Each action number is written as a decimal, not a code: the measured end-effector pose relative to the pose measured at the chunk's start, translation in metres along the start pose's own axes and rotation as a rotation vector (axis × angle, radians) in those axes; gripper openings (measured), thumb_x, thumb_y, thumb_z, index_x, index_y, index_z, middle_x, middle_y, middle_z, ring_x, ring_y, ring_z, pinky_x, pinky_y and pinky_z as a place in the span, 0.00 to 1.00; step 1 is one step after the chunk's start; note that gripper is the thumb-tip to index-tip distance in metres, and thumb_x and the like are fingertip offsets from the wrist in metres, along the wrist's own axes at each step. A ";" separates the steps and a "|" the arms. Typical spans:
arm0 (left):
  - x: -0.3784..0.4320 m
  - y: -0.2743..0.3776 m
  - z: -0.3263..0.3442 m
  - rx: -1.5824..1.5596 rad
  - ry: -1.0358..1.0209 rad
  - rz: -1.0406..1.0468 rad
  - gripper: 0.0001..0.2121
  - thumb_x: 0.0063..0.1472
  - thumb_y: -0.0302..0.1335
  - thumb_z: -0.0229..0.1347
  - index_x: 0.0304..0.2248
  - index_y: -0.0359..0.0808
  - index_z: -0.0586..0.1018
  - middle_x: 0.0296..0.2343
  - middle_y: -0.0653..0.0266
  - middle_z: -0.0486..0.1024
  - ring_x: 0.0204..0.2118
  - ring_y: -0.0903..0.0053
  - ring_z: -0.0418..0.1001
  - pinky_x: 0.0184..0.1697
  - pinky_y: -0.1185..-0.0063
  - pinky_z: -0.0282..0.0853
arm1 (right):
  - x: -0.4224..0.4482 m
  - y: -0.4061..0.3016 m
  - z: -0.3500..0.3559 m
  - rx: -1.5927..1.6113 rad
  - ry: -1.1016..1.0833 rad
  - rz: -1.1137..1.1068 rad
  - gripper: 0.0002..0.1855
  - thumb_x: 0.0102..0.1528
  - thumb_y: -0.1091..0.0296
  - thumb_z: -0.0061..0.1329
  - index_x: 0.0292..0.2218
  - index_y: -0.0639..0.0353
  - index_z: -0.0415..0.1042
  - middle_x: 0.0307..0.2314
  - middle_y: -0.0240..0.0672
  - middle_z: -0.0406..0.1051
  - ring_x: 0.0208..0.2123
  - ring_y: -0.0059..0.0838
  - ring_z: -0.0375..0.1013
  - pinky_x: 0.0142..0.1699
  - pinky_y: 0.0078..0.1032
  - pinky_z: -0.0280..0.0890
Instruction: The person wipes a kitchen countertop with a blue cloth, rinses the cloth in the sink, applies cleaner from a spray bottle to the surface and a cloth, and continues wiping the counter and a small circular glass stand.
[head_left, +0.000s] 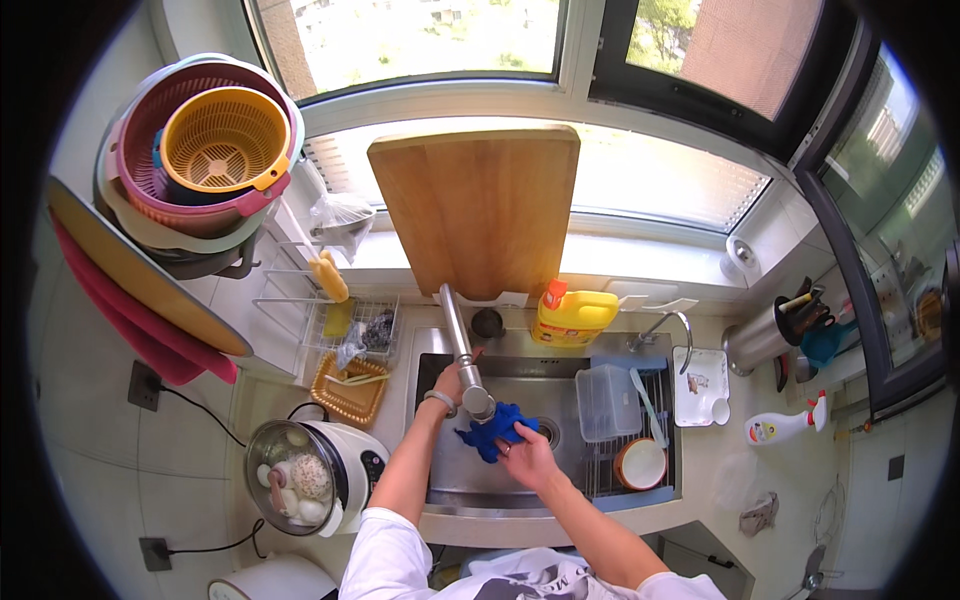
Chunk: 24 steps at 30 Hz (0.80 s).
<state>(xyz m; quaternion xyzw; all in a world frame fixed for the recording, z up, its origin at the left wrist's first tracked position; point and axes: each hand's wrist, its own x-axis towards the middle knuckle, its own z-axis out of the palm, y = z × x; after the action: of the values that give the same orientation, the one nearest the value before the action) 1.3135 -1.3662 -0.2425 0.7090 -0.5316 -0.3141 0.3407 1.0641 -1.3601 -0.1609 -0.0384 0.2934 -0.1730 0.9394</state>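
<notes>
A bunched blue cloth (495, 433) is in my right hand (529, 454), over the basin of a stainless steel sink (472, 480). The head of the metal faucet (478, 401) hangs directly above the cloth and covers part of it. My left hand (450, 382) is raised beside the faucet neck, near its lever; the faucet hides some of its fingers, and whether it grips anything does not show. To the right of the cloth, a clear plastic container (606, 405) and a brown-rimmed white bowl (643, 463) rest on the rack in the sink.
Behind the sink stand a wooden cutting board (480, 202) and a yellow detergent jug (576, 319). A golden basket (349, 390) and an egg-filled cooker (296, 480) are at left. A white tray (701, 375) and a spray bottle (780, 428) occupy the right counter.
</notes>
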 end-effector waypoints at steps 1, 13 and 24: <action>-0.002 0.000 -0.003 -0.001 -0.016 -0.010 0.33 0.55 0.26 0.50 0.60 0.53 0.56 0.42 0.44 0.72 0.42 0.50 0.72 0.44 0.64 0.69 | 0.004 0.001 0.001 0.016 -0.010 0.009 0.23 0.59 0.60 0.41 0.55 0.53 0.61 0.53 0.33 0.64 0.57 0.38 0.57 0.65 0.38 0.40; -0.041 0.049 -0.024 0.151 0.088 0.231 0.32 0.55 0.21 0.50 0.60 0.39 0.56 0.55 0.48 0.61 0.52 0.53 0.65 0.56 0.68 0.60 | 0.024 0.006 0.004 0.034 0.040 -0.001 0.18 0.58 0.58 0.42 0.48 0.50 0.66 0.43 0.29 0.71 0.45 0.33 0.65 0.56 0.33 0.49; -0.093 0.006 0.034 0.112 -0.101 -0.084 0.13 0.53 0.28 0.55 0.39 0.35 0.78 0.33 0.53 0.77 0.43 0.59 0.72 0.50 0.70 0.64 | 0.040 -0.017 -0.012 -0.194 0.335 -0.226 0.14 0.55 0.60 0.47 0.42 0.52 0.70 0.38 0.30 0.72 0.42 0.35 0.69 0.51 0.38 0.58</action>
<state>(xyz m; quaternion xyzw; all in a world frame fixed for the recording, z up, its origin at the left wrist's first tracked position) 1.2609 -1.2820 -0.2490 0.7319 -0.5344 -0.3333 0.2600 1.0829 -1.3890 -0.1889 -0.1319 0.4546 -0.2523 0.8440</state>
